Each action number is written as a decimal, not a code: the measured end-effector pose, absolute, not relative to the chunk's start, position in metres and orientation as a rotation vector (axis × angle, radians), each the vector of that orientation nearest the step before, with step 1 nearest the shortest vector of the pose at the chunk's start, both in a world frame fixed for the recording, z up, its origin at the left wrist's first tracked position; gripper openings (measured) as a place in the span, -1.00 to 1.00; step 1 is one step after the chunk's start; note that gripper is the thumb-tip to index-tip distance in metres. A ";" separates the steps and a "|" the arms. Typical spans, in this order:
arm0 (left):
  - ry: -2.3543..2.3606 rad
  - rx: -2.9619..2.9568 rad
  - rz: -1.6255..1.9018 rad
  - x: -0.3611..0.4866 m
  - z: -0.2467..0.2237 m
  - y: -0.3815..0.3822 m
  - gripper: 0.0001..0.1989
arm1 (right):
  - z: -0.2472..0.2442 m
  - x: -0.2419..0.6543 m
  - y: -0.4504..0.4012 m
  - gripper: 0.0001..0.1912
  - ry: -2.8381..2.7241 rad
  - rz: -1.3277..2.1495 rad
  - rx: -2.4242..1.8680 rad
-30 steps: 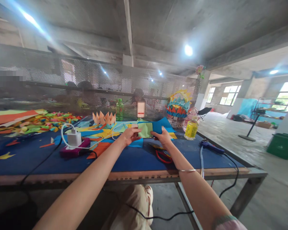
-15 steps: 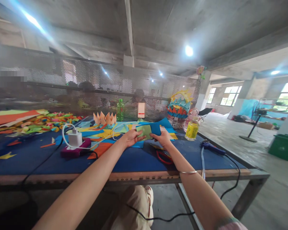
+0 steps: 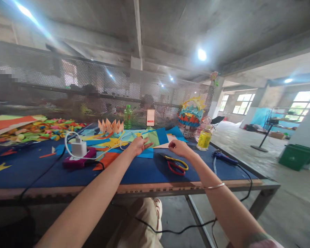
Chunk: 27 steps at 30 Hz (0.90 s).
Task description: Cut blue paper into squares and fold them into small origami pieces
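Observation:
My left hand [image 3: 140, 146] holds a light green sheet of paper [image 3: 152, 137] by its lower left corner, with some fingers stretched in front of it. A blue sheet of paper [image 3: 162, 135] sits against the green one on its right. My right hand [image 3: 180, 148] is apart from the paper, its fingers curled inward, and I see nothing in them. Just below it, scissors [image 3: 176, 166] with one red and one yellow handle lie on the blue tabletop [image 3: 142, 174]. Pale pink paper [image 3: 167, 141] lies behind the right fingertips.
Left of my hands are an orange paper crown [image 3: 111, 126], a purple power strip [image 3: 80, 158] with a white charger [image 3: 79, 148], and a paper-scrap pile [image 3: 59, 129]. To the right stand a yellow-labelled bottle [image 3: 204, 138], stacked paper crowns [image 3: 192, 115] and a blue glue gun [image 3: 226, 157]. Behind is a mesh screen [image 3: 113, 82].
My right hand has let go of the paper and moved right, its fingers now curled. The left hand keeps the green sheet, and the scissors are uncovered.

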<state>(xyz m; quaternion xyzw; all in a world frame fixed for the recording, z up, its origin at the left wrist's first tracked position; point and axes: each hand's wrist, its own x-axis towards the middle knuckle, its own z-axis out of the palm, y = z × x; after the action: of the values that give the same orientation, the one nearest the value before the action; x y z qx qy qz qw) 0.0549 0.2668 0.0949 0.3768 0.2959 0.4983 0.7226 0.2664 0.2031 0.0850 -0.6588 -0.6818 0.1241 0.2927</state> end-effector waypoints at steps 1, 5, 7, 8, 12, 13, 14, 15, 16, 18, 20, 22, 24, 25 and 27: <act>0.654 0.823 1.108 0.054 0.096 0.267 -0.71 | 0.088 0.269 0.195 -0.77 -1.865 0.336 -1.788; 0.650 0.794 1.118 0.051 0.099 0.265 -0.69 | 0.093 0.268 0.165 -0.79 -2.004 0.391 -1.911; 0.642 0.784 1.116 0.049 0.101 0.264 -0.69 | 0.095 0.263 0.155 -0.80 -2.042 0.412 -1.935; 0.637 0.779 1.117 0.048 0.101 0.263 -0.69 | 0.095 0.260 0.152 -0.81 -2.052 0.423 -1.937; 0.617 0.759 1.138 0.047 0.103 0.261 -0.70 | 0.094 0.252 0.146 -0.48 -2.017 0.473 -1.918; 0.614 0.752 1.146 0.046 0.103 0.262 -0.71 | 0.092 0.251 0.146 -0.46 -1.989 0.475 -1.909; 0.613 0.744 1.154 0.046 0.102 0.263 -0.71 | 0.091 0.251 0.147 -0.46 -1.957 0.474 -1.895; 0.614 0.735 1.163 0.046 0.101 0.264 -0.71 | 0.090 0.251 0.149 -0.47 -1.920 0.472 -1.875; 0.617 0.724 1.174 0.046 0.100 0.266 -0.71 | 0.089 0.251 0.151 -0.49 -1.881 0.470 -1.849; 0.626 0.698 1.203 0.045 0.099 0.271 -0.70 | 0.088 0.252 0.156 -0.58 -1.797 0.484 -1.783; 0.639 0.664 1.239 0.043 0.098 0.276 -0.70 | 0.087 0.252 0.163 -0.68 -1.706 0.537 -1.715; 0.654 0.625 1.283 0.040 0.096 0.282 -0.70 | 0.086 0.250 0.172 -0.74 -1.614 0.627 -1.648; 0.664 0.585 1.334 0.037 0.094 0.288 -0.69 | 0.084 0.244 0.181 -0.75 -1.527 0.720 -1.578; 0.665 0.568 1.361 0.035 0.093 0.291 -0.68 | 0.083 0.240 0.185 -0.74 -1.488 0.757 -1.542; 0.649 0.546 1.401 0.032 0.091 0.296 -0.68 | 0.081 0.231 0.195 -0.70 -1.420 0.798 -1.474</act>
<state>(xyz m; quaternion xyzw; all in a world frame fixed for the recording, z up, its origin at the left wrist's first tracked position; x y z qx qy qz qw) 0.0324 0.2960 0.0908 0.2433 0.2894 0.6249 0.6830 0.2310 0.1954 0.0808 -0.5976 -0.5754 0.3237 0.4550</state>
